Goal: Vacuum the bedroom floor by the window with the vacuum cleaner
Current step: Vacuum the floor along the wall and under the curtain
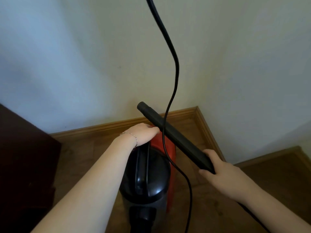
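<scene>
The vacuum (146, 179) stands at lower centre on the floor (80, 148), in the wall corner. The left hand (143, 134) lies on its red front, likely steadying it; its fingertips are hidden, so the grip is unclear. The right hand (223, 175) clasps the nozzle (176, 138) by its flat end, round end up-left, probably for fitting. The cord (176, 73) hangs from the top edge.

Low centre, on the wooden floor (80, 157), just before the skirting board (101, 127) of a wall corner: vacuum cleaner (146, 179). On its far end, left hand (144, 133). To the right, right hand (218, 170) round the near end of a crevice nozzle (178, 140), slanting up-left above the vacuum cleaner. In front of both, power cord (175, 78) hanging from the top edge. Far left, cabinet (25, 157).
</scene>
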The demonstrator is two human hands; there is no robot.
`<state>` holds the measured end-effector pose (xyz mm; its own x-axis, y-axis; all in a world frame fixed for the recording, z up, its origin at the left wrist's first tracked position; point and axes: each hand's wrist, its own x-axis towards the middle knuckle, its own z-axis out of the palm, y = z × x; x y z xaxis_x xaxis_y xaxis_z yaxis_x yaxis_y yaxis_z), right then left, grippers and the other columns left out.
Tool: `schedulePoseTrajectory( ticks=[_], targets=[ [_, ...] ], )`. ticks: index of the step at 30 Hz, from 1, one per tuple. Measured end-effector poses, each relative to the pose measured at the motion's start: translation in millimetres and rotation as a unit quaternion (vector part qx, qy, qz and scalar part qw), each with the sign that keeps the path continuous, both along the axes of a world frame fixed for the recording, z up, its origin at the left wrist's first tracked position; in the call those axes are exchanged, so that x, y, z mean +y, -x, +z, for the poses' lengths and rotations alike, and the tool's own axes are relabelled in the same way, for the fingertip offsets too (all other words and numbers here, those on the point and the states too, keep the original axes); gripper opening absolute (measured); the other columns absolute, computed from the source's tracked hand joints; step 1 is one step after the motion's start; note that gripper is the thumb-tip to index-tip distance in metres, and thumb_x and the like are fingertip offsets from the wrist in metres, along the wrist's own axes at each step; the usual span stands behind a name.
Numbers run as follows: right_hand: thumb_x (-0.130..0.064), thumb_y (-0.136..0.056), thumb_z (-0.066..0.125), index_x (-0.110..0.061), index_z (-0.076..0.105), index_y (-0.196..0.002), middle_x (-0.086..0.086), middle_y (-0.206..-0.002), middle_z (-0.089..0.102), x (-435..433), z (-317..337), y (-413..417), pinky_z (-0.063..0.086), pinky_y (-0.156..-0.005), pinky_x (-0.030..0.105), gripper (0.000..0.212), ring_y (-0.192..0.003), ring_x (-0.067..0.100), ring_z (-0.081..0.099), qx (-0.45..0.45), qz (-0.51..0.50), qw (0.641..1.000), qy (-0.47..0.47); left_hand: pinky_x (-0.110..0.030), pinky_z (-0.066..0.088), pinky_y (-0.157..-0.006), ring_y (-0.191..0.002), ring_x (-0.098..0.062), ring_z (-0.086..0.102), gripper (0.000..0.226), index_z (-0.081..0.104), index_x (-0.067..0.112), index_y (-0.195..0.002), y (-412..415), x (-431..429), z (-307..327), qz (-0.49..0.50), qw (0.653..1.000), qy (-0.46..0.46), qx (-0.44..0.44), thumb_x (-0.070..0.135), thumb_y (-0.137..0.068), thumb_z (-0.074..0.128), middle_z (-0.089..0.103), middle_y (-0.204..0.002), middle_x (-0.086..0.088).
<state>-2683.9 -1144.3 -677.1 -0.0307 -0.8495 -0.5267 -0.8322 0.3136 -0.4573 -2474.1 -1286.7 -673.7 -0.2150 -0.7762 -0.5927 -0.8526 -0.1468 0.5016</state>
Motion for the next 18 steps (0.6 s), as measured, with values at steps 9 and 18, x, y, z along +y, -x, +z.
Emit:
schedulePoseTrajectory(
  ticks=[9,18],
  targets=[
    [-0.044,-0.094,0.048,-0.038,0.023,-0.136,-0.011,-0.089,0.06,-5,-17,-2,0.041,-0.045,0.015,0.049,-0.061,0.005,0.062,0.01,-0.001,1.0,-0.003,-0.04,0.04,-0.101,-0.108,-0.024,0.055,0.043,0.063,0.024,-0.118,0,-13,-6,-0.071,0.996,-0.01,-0.05,0.048,-0.089,0.042,0.061,-0.122,-0.003],
    [-0.044,-0.093,0.051,-0.04,0.032,-0.134,-0.01,-0.085,0.062,-11,-26,9,0.036,-0.042,0.013,0.046,-0.058,0.007,0.061,-0.004,-0.02,1.0,0.004,-0.034,0.043,-0.078,-0.087,-0.024,0.058,0.041,0.061,0.022,-0.075,1,-19,-15,-0.106,0.989,0.06,-0.087,0.047,-0.091,0.032,0.059,-0.082,-0.001]
  ],
)
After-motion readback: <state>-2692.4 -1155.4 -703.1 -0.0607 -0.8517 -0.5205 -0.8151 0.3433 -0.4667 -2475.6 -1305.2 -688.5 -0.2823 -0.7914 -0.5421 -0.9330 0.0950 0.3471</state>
